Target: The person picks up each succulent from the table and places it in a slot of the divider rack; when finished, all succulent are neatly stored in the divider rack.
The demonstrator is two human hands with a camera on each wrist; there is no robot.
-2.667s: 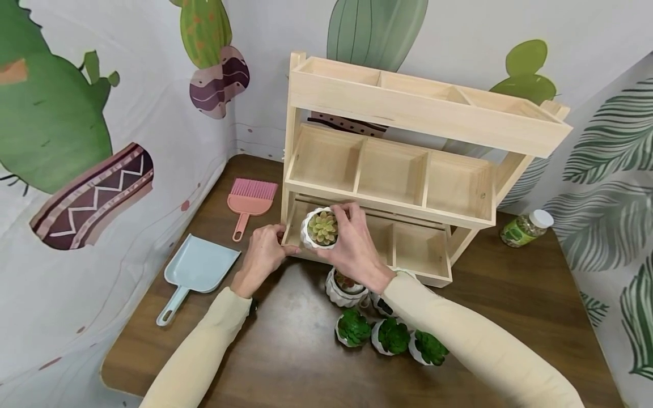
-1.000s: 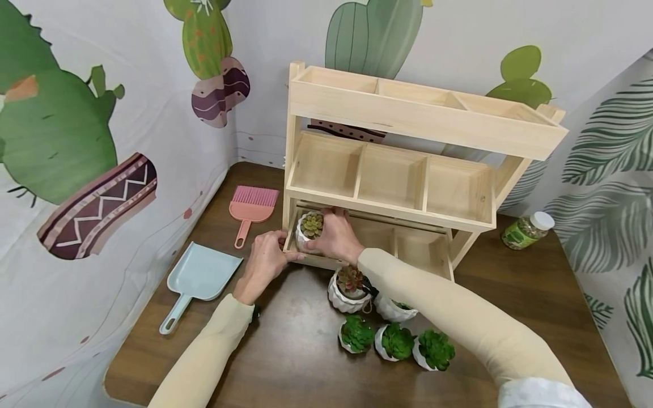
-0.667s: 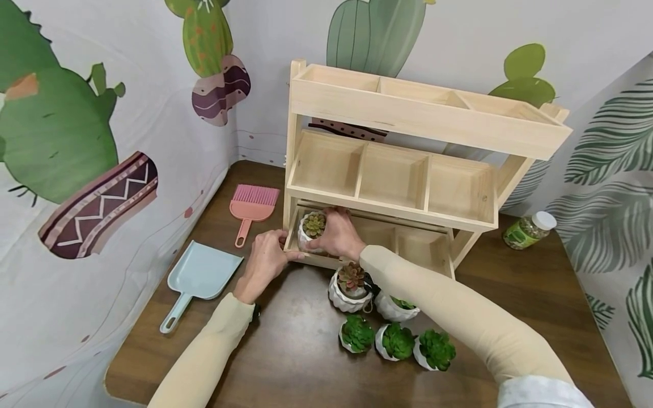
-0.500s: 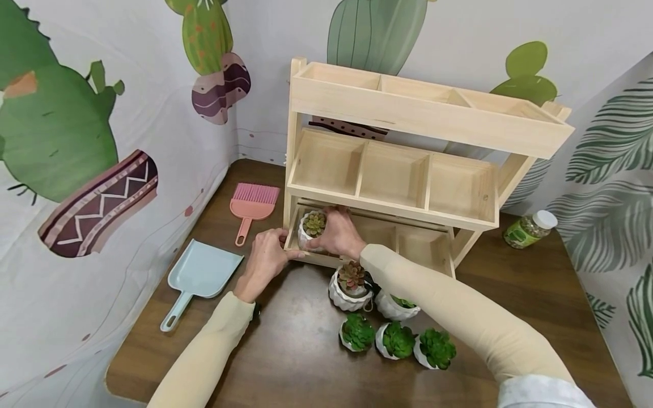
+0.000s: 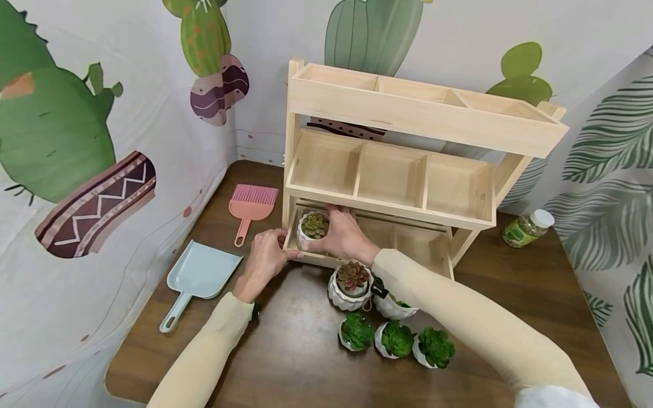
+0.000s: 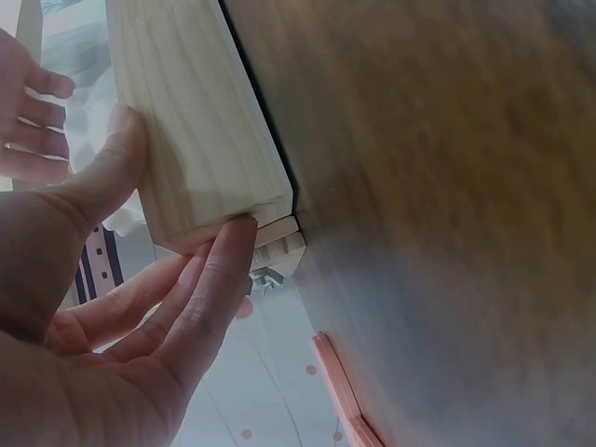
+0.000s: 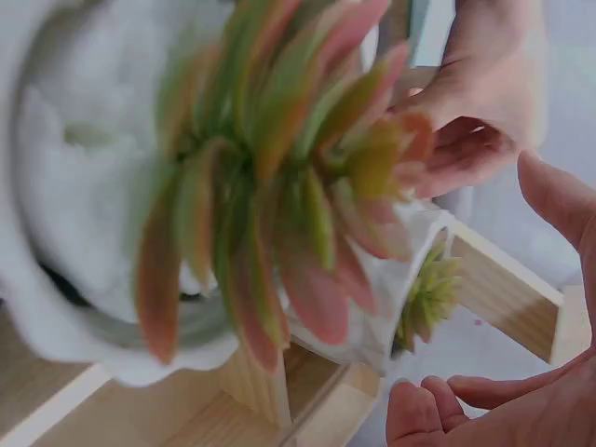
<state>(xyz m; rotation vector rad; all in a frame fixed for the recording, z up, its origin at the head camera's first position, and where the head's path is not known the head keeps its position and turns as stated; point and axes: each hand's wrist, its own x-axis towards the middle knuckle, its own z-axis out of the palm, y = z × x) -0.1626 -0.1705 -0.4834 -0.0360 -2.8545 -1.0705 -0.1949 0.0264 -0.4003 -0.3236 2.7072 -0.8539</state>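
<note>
The right hand [image 5: 343, 235] sits just left of centre in the head view, fingers curled around a small white pot holding a green-pink succulent [image 5: 313, 228], which stands in the leftmost compartment of the lowest tier of the wooden rack [image 5: 403, 133]. In the right wrist view those fingers [image 7: 559, 209] look spread about the pot rather than tight, so the grasp seems loose. The left hand [image 5: 265, 258], a little lower and further left, pinches the rack's front left corner, thumb [image 6: 112, 168] on the face of the board and fingertips under its edge, steadying it.

The likely trouble: the middle shelf hangs low over the pot, so a hand drawn out carelessly could catch the rosette and tip the pot against the divider. The glazed, ridged pot looks smooth and may slide on bare wood. The forearm also passes right over a second ridged pot with a reddish succulent [image 5: 350, 283] lower in the frame, and a dropped sleeve could knock it.

The rack is pale unfinished pine, square-edged, in three stepped tiers of three boxes. Three round green plants [image 5: 395, 343] sit low at centre on the dark wood-grain table [image 5: 285, 357]. At left lie a pink brush [image 5: 251, 207] and a pale blue dustpan [image 5: 198, 277], both smooth plastic.
</note>
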